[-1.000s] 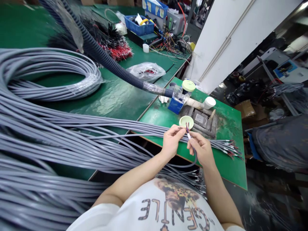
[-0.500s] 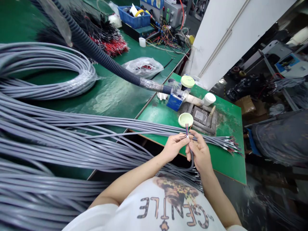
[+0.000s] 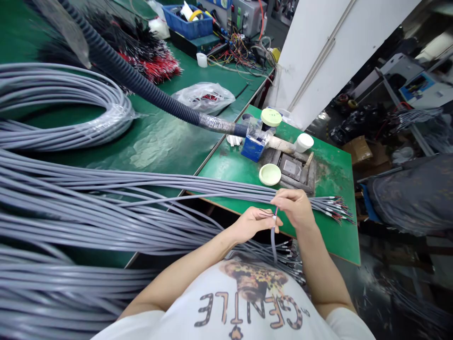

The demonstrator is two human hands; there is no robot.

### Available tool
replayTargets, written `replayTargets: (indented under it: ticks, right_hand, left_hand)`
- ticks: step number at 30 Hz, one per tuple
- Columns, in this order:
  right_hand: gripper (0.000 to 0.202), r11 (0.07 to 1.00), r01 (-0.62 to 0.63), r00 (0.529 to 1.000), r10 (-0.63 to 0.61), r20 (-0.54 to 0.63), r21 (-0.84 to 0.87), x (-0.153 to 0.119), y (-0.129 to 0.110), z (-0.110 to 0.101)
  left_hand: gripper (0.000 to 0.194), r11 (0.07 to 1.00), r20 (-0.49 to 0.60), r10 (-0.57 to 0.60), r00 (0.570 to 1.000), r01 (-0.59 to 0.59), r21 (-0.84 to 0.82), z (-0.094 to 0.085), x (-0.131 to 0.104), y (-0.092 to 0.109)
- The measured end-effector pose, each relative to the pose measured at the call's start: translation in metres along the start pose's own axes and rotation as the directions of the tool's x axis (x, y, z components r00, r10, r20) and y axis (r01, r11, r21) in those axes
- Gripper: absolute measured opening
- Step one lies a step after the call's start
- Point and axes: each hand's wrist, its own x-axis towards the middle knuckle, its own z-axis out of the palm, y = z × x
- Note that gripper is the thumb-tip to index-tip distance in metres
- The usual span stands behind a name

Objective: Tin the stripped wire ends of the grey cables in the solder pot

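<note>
Pinched in my left hand (image 3: 253, 224) is the end of a grey cable (image 3: 273, 243), just below where its jacket stops at a white band. Thin dark wires stick out to the left over the fingers. My right hand (image 3: 293, 204) is closed above it, its fingertips gripping the coloured wires (image 3: 276, 210) that rise from the cable end. Behind the hands, a bundle of grey cables (image 3: 226, 185) runs across to the right, with stripped ends (image 3: 336, 208) fanned on the green board.
Beyond the hands stand a pale green dish (image 3: 270, 174), a soldering pot (image 3: 292, 166), a blue box (image 3: 252, 148) and a white cup (image 3: 304, 142). A ribbed hose (image 3: 141, 80) crosses overhead. Coiled grey cable (image 3: 116, 123) lies at left; a white pillar (image 3: 329, 52) rises behind.
My right hand has moved from the cable up to the wires and closed on them. The wire tips, fanned out before, are now covered by its fingers. The cable hangs straighter.
</note>
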Motion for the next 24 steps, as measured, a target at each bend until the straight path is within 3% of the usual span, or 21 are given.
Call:
replayTargets:
  ticks: [5,7,9,11,14,16,19,21,24]
  right_hand:
    - [0.006,0.964,0.154,0.950,-0.085,-0.300,0.215,0.009,0.001,-0.021]
    - [0.008,0.988,0.116,0.963,-0.087,-0.255,0.100,0.007,-0.002,-0.030]
    - [0.010,0.995,0.017,0.996,-0.026,-0.091,-0.098,0.000,-0.004,-0.030]
    - [0.013,0.969,-0.030,0.999,0.040,0.035,-0.246,-0.006,-0.004,-0.021]
    - [0.010,0.958,-0.007,1.000,0.002,-0.015,-0.288,-0.011,0.001,-0.001]
    - [0.012,0.974,0.014,0.993,-0.040,-0.112,-0.225,-0.008,0.006,0.010]
    - [0.011,1.000,0.005,0.978,-0.009,-0.206,-0.019,0.003,0.012,0.015]
    - [0.012,0.991,0.035,0.961,0.002,-0.278,0.127,0.012,0.013,0.008]
    - [0.015,0.950,0.179,0.915,-0.066,-0.399,0.254,0.019,0.010,-0.014]
  left_hand:
    - [0.037,1.000,-0.048,0.012,0.999,-0.011,0.006,-0.008,-0.005,-0.003]
    - [0.038,1.000,-0.092,-0.001,0.996,0.000,-0.014,-0.009,-0.005,-0.004]
    - [0.037,1.000,-0.135,0.001,0.991,-0.002,-0.015,-0.009,-0.003,-0.005]
    - [0.035,1.000,-0.142,0.015,0.990,-0.016,-0.003,-0.007,-0.001,-0.004]
    - [0.029,0.998,-0.107,0.053,0.993,-0.050,0.028,-0.004,0.001,-0.002]
    - [0.027,0.996,-0.099,0.076,0.992,-0.071,0.055,-0.002,0.001,0.001]
    - [0.027,0.990,-0.125,0.116,0.985,-0.105,0.095,-0.003,0.001,0.007]
    - [0.027,0.985,-0.114,0.133,0.985,-0.118,0.123,-0.004,-0.001,0.009]
    - [0.026,0.990,-0.060,0.096,0.994,-0.089,0.109,-0.006,-0.003,0.005]
